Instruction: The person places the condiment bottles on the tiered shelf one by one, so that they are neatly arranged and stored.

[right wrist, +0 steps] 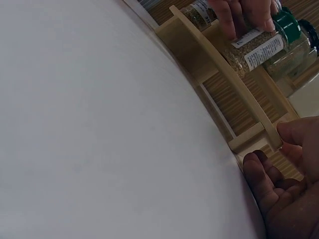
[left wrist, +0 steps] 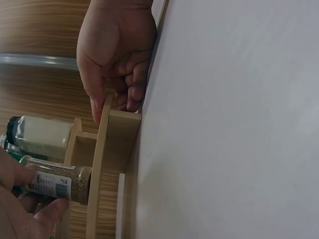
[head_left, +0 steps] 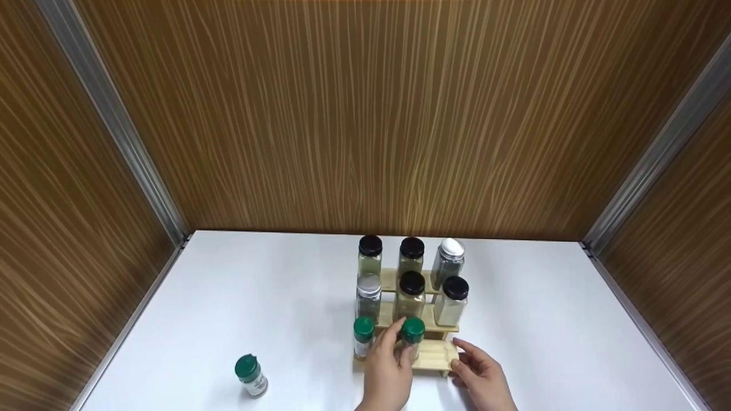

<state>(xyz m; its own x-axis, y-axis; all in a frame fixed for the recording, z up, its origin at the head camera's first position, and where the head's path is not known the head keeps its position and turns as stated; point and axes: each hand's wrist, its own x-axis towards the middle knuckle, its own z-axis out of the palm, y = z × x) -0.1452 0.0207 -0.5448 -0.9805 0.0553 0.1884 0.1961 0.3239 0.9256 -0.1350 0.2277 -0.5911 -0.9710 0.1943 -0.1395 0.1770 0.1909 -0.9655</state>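
Note:
My left hand (head_left: 387, 365) holds a green-capped spice jar (head_left: 412, 331) between thumb and fingers, at the middle of the lowest step of a light wooden tiered rack (head_left: 435, 355). Brown granules and a white label show on this jar (left wrist: 75, 184) in the left wrist view. Its base is at the step, nearly upright. With thumb and fingers, my right hand (head_left: 482, 374) grips the right end of that lowest step. Another green-capped jar (head_left: 364, 337) stands at the step's left end, beside my left hand.
Black-capped jars (head_left: 411, 294) and silver-capped jars (head_left: 369, 297) fill the two upper steps. A separate green-capped jar (head_left: 251, 375) stands on the white table (head_left: 285, 297) to the left. Wood-patterned panels (head_left: 365, 114) enclose the back and sides.

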